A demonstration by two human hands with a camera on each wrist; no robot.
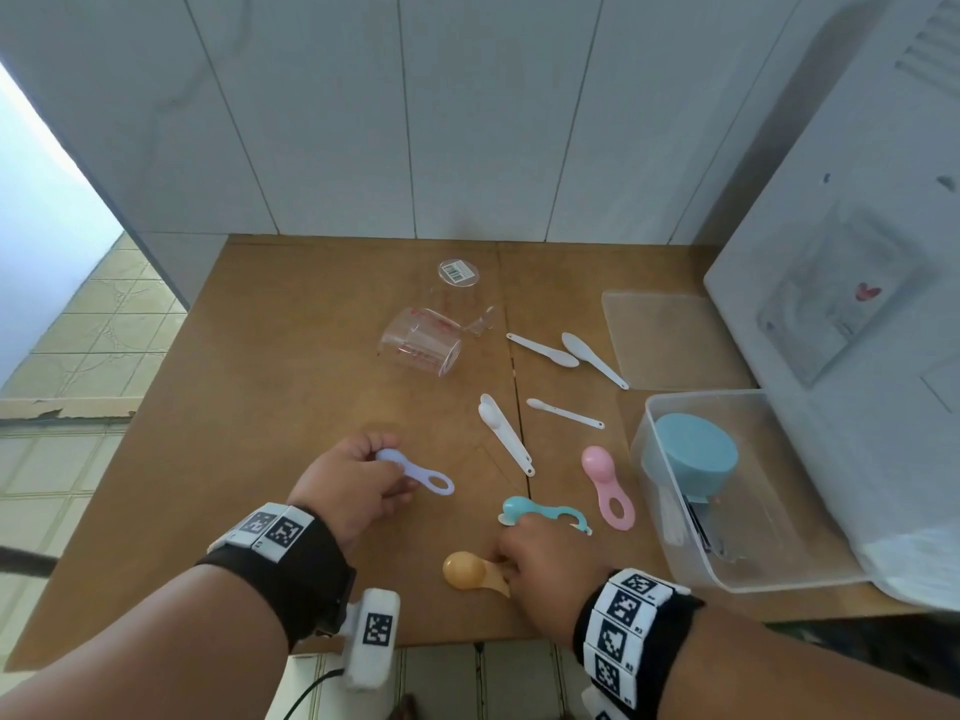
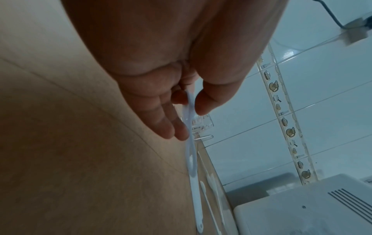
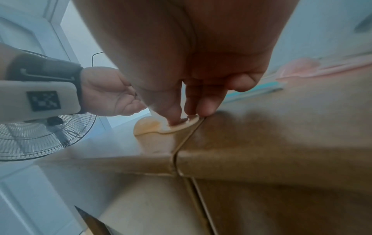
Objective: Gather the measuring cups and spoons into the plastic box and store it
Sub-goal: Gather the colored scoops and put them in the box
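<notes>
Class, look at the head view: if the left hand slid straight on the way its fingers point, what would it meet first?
Probably the white double-ended measuring spoon: the left hand, pinching the lilac spoon, points right across bare table. Depth is uncertain.

The right hand (image 1: 545, 569) covers the orange spoon's (image 1: 470, 570) handle, lower centre. Dark items in the plastic box (image 1: 691, 574), right, are too blurred to identify. The white appliance (image 1: 852, 283) is cut off at right.

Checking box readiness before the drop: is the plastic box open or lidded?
Open. The plastic box has no lid on it; a blue cup shows inside, and the lid lies flat on the table behind it.
</notes>
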